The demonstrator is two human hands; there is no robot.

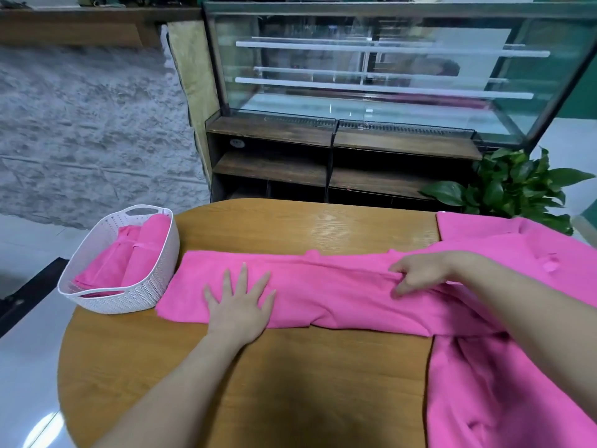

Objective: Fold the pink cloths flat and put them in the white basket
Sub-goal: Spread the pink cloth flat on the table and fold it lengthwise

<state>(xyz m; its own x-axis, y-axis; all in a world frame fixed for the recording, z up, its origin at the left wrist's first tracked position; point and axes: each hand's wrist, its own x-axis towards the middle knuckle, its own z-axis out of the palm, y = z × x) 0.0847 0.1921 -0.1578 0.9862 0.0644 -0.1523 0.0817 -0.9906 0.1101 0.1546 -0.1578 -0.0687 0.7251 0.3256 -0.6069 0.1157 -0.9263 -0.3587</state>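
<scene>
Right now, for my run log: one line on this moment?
left hand: flat on pink cloth | right hand: pinching fold | white basket: holds folded cloths

Bright pink cloth (323, 292) under the fingers (240, 279), white woven-pattern basket (129, 299) left of them, wood-grain brown tabletop (290, 383) below.

Your white plastic basket (129, 286) sits on the round wooden table (290, 383), at its left edge, with folded pink cloths (129, 260) inside. Just right of it lies the long folded pink cloth (323, 289), under both your hands.
</scene>
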